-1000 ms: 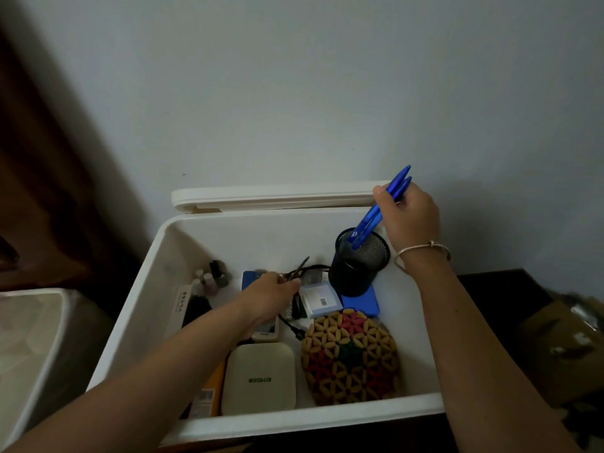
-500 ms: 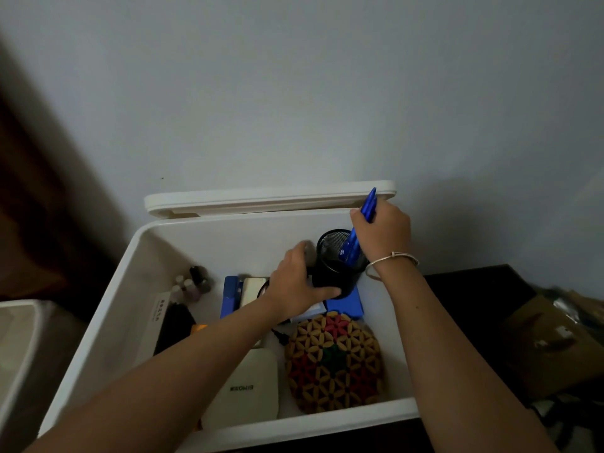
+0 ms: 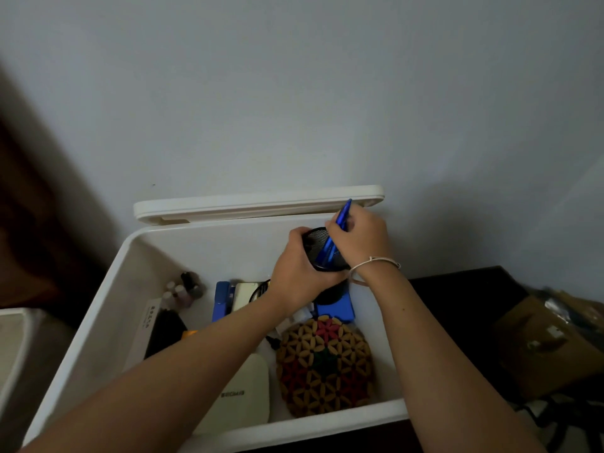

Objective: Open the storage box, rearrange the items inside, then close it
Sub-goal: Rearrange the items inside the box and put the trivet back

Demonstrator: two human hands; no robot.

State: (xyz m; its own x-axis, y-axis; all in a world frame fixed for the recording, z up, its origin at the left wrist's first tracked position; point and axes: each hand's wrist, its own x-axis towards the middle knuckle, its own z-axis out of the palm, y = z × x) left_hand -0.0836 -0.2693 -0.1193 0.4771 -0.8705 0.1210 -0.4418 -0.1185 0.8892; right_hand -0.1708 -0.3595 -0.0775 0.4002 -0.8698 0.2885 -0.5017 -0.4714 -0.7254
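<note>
The white storage box (image 3: 108,308) stands open, its lid (image 3: 255,204) leaning against the wall behind. My left hand (image 3: 299,276) grips a black mesh pen cup (image 3: 318,246), lifted and tilted above the box's back right. My right hand (image 3: 359,237) holds blue pens (image 3: 341,217) with their tips inside the cup. Below lie a blue case (image 3: 336,310), a round woven flower-pattern mat (image 3: 325,364) and a cream device (image 3: 246,393).
Small bottles (image 3: 183,289), a blue holder (image 3: 222,299), a black item (image 3: 166,328) and a white card (image 3: 148,322) fill the box's left side. A second white bin (image 3: 13,348) stands at the left. A cardboard box (image 3: 542,344) sits on the dark surface at the right.
My left hand left the items on the box floor, took hold of the pen cup and lifted it. My right hand lowered the blue pens into the cup.
</note>
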